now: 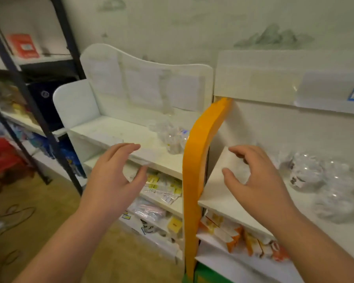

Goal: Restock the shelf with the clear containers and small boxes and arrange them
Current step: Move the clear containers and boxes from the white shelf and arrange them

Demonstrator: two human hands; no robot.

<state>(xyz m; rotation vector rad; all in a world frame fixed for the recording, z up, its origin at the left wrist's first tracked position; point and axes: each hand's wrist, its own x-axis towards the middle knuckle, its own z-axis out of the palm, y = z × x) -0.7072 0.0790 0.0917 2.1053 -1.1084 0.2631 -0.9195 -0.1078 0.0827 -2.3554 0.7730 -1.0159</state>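
Two white shelf units stand side by side, split by an orange side panel. Clear containers cluster at the right end of the left unit's top shelf. More clear containers sit on the right unit's top shelf. Small boxes lie on the left unit's lower shelf, and orange-and-white boxes fill the right unit's lower shelf. My left hand hovers over the left shelf's front edge with relaxed fingers, holding nothing. My right hand hangs above the right shelf, fingers loosely curled and empty.
A black metal rack with bags and packets stands at the left, a red box on its upper shelf. A red stool and cables lie on the wooden floor. Papers are taped to the left unit's back panel.
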